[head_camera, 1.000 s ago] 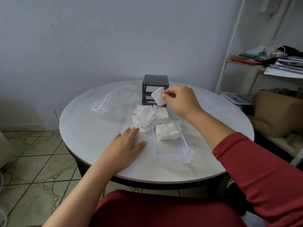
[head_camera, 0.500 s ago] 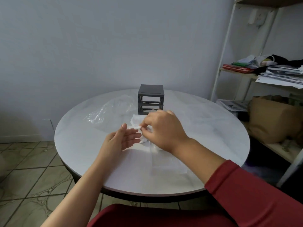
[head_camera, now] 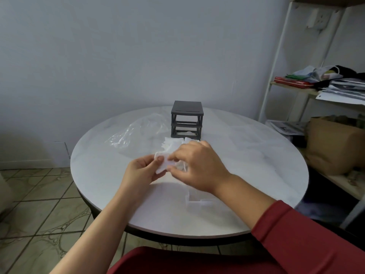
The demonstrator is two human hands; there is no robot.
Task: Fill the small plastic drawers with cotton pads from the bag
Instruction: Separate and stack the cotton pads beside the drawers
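Presently, hands: two, left hand (head_camera: 142,173) and right hand (head_camera: 195,167), both raised just above the middle of the tabletop (head_camera: 256,155).
Left hand state: thumb and fingers pinch the left edge of one white cotton pad (head_camera: 162,166).
Right hand state: fingers curled over the right side of the same cotton pad, grasping it; the fingertips of the two hands almost meet on it.
Held pad count: appears to be one; any further layers cannot be told.
Pile of cotton pads (head_camera: 171,145): one loose heap, single pads too blurred to count; it lies on the tabletop just beyond the hands, between them and the drawer frame.
Drawer frame (head_camera: 187,120): one, dark grey, upright, at the far side of the tabletop, well beyond both hands.
Clear drawer (head_camera: 194,202): one, on the tabletop on the near side, partly under the right wrist; contents hidden.
Plastic bag (head_camera: 136,131): one, transparent, crumpled, lying left of the drawer frame, beyond the left hand.
Red sleeve (head_camera: 296,234): one, on the right forearm.
Shelf (head_camera: 292,86): one unit right of the tabletop, carrying stacked papers.
Brown paper bag (head_camera: 333,143): one, below that shelf.
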